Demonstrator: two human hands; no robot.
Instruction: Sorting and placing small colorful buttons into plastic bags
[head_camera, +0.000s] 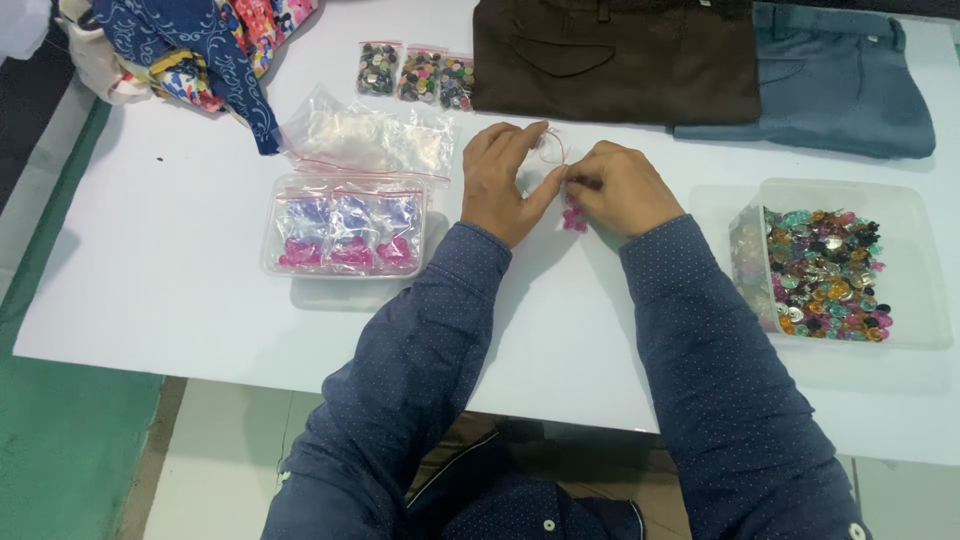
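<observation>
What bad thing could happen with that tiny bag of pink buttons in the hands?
The small clear bag is pinched between the left hand and the right hand above the white table. If it is not sealed, the pink buttons might spill and roll off the near edge. The open tub of mixed buttons sits close to the right sleeve, so an elbow swing could perhaps knock it.

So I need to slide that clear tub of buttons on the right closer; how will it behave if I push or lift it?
The tub has a flat base, so it would probably slide, not roll. It looks thin-walled, so it may flex when gripped. The buttons are heaped loose toward one side; they would likely shift, rattle, and weigh that side down.
</observation>
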